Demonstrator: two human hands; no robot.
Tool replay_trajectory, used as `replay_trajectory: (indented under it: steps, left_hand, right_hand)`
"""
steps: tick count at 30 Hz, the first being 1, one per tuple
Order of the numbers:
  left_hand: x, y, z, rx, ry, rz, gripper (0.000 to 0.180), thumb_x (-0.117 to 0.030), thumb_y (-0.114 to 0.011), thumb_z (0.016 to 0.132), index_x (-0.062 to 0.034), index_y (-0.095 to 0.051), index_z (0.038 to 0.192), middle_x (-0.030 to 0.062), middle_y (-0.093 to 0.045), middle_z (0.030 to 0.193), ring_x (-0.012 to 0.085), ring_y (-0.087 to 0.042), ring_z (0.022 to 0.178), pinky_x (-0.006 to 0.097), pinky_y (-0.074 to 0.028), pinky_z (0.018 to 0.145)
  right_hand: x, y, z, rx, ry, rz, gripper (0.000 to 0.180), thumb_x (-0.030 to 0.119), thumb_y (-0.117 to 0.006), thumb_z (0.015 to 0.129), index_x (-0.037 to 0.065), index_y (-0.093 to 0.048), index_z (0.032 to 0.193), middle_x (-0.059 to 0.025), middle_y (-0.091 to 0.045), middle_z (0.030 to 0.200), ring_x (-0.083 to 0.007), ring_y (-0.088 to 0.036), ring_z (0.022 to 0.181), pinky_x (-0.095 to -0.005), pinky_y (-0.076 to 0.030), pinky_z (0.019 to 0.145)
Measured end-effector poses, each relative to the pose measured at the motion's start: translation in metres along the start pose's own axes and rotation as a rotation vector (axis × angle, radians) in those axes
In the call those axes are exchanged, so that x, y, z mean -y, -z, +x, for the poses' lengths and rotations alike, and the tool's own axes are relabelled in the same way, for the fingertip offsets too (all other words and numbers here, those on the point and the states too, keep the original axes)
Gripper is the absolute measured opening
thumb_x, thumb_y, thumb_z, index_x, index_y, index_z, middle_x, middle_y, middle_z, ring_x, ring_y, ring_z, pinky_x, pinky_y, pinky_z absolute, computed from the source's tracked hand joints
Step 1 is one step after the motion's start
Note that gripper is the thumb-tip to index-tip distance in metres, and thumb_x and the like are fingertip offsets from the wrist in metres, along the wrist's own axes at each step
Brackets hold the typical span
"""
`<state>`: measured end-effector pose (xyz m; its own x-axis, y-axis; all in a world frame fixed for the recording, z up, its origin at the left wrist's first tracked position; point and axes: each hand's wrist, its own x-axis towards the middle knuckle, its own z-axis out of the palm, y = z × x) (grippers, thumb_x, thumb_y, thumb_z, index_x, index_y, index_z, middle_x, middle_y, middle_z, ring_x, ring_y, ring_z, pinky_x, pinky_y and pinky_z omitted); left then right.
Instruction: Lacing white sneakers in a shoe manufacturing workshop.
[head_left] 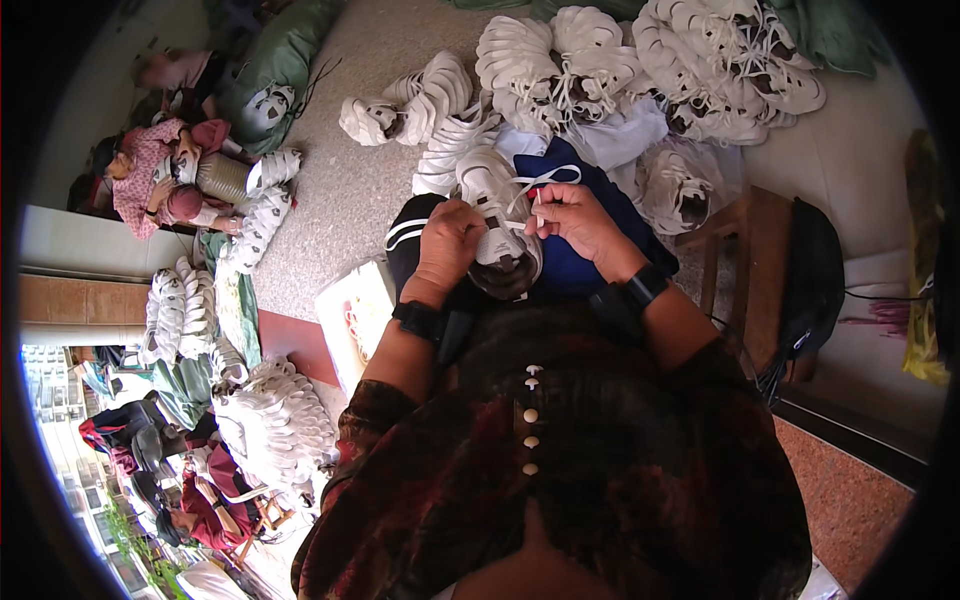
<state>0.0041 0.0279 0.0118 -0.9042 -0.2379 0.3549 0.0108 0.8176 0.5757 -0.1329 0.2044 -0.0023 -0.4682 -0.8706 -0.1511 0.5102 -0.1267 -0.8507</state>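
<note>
A white sneaker (483,175) rests across my lap, its dark opening toward me. My right hand (578,225) is closed in a pinch on a white shoelace (548,176), which loops up from the sneaker's right side. My left hand (449,243) is closed against the sneaker's left side, fingertips curled inward; whatever they hold is hidden. Beneath the right hand lies dark blue cloth (632,228), and black cloth with white stripes (408,222) shows beside the left hand. Each wrist wears a black band.
Heaps of white sneakers (560,65) lie ahead, with a row (437,95) at their left. A wooden stool (758,285) and a black bag (815,270) stand at right. A white package (357,315) lies left. Co-workers (150,185) sit further left beside more sneakers (275,425).
</note>
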Motion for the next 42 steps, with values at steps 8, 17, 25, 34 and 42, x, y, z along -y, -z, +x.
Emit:
replay_trajectory:
  steps: [8,17,25,34,42]
  left_hand:
    - [-0.014,0.014,0.01,0.051,-0.111,0.297,0.005,-0.008,-0.064,0.063,-0.0091,-0.059,0.064,0.005,-0.058,0.07,0.0265,-0.055,0.072,0.037,-0.045,0.067]
    - [-0.002,-0.008,0.009,0.059,-0.213,0.242,0.016,-0.022,-0.068,0.067,-0.0101,-0.06,0.075,0.008,-0.059,0.068,0.0268,-0.057,0.07,0.037,-0.047,0.065]
    - [-0.004,-0.007,0.007,0.096,-0.24,0.37,0.015,-0.025,-0.063,0.07,-0.011,-0.061,0.076,0.0084,-0.057,0.071,0.0274,-0.056,0.07,0.036,-0.047,0.066]
    - [-0.01,-0.009,0.008,0.124,-0.198,0.367,0.011,-0.023,-0.06,0.069,-0.0117,-0.061,0.068,0.0057,-0.058,0.073,0.0249,-0.057,0.073,0.037,-0.046,0.064]
    - [-0.008,-0.021,0.009,0.144,-0.177,0.534,0.008,-0.02,-0.06,0.068,-0.0122,-0.06,0.069,0.0052,-0.058,0.074,0.0243,-0.057,0.078,0.039,-0.044,0.063]
  right_hand:
    - [0.001,0.0,0.006,0.077,0.015,-0.006,0.006,0.006,-0.057,0.084,0.001,-0.056,0.083,-0.0101,-0.062,0.077,-0.0154,-0.06,0.067,-0.0233,-0.046,0.059]
    - [-0.007,0.006,-0.003,0.017,0.0,0.024,0.005,0.003,-0.055,0.084,0.001,-0.054,0.079,-0.0108,-0.061,0.075,-0.018,-0.061,0.068,-0.0242,-0.047,0.058]
    - [-0.003,0.003,-0.001,0.002,-0.001,0.028,0.004,0.001,-0.056,0.082,0.002,-0.054,0.079,-0.0104,-0.061,0.074,-0.02,-0.062,0.068,-0.0249,-0.048,0.058]
    - [-0.002,0.002,-0.001,0.009,-0.016,0.039,0.007,0.002,-0.058,0.081,0.003,-0.054,0.076,-0.012,-0.062,0.073,-0.0198,-0.062,0.068,-0.0262,-0.048,0.06]
    - [-0.005,0.007,0.003,0.049,0.016,0.071,0.003,0.002,-0.056,0.083,0.001,-0.056,0.08,-0.0111,-0.062,0.076,-0.0194,-0.062,0.069,-0.0252,-0.048,0.06]
